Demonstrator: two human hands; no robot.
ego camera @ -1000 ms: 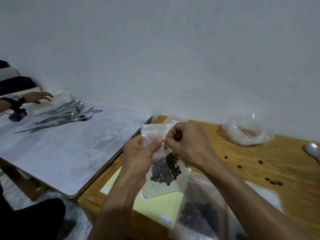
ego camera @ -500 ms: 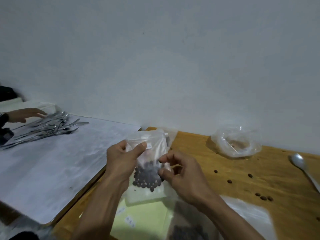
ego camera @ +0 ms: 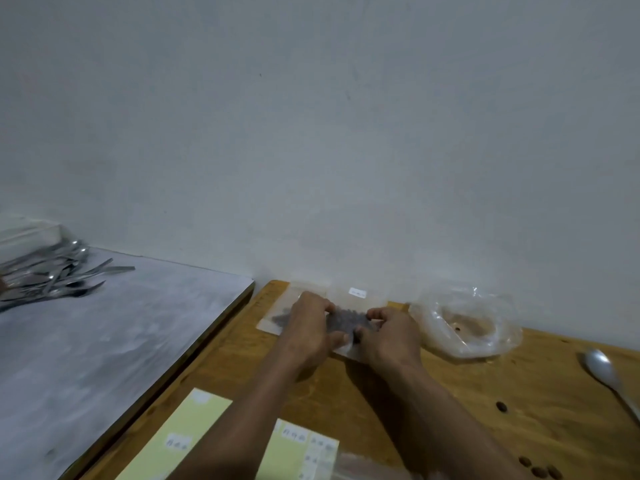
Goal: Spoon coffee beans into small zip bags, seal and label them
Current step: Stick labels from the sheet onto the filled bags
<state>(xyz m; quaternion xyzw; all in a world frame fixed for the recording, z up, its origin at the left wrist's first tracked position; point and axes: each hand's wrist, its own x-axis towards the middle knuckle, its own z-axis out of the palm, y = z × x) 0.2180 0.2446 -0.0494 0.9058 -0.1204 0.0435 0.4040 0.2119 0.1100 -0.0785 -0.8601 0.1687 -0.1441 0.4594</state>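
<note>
A small clear zip bag of coffee beans lies on the wooden table near the wall, on top of other filled bags. My left hand grips its left side and my right hand pinches its right edge; both hands are blurred. Another bag behind it carries a white label. A yellow sheet with small white labels lies at the near edge. A metal spoon rests at the right.
A crumpled clear plastic bag sits right of my hands. Loose beans dot the wood. To the left, a white-covered table holds a pile of metal cutlery and a white tray.
The filled bag went from being held upright in front of me down and away onto the bags by the wall. Both hands followed it. The other person's hand has left view.
</note>
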